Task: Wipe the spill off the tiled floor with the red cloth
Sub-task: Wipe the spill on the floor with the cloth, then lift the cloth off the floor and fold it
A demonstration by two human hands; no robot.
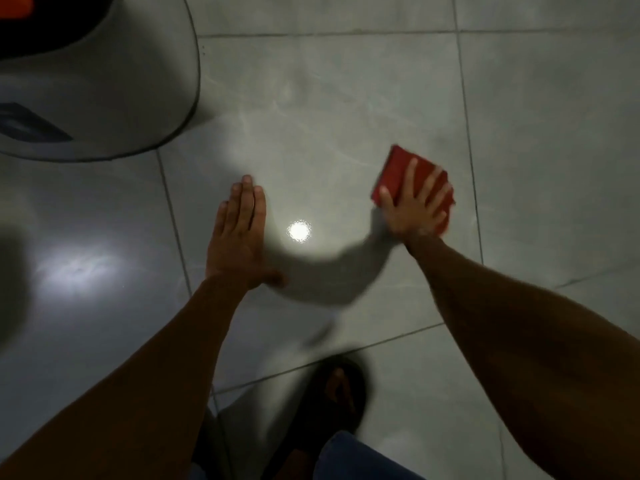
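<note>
A folded red cloth (398, 168) lies flat on the grey tiled floor (346, 98), right of centre. My right hand (414, 206) presses down on it with fingers spread across its top. My left hand (239, 233) rests flat on the floor to the left, fingers together, holding nothing. Faint pale streaks (277, 109) show on the tile beyond both hands; I cannot tell whether they are wet. A bright round light reflection (298, 231) sits between the hands.
A large white rounded appliance base (104, 98) stands at the upper left, close to my left hand. My foot in a dark sandal (337, 393) and a blue-jeaned knee (356, 459) are at the bottom. Tile joints cross the floor.
</note>
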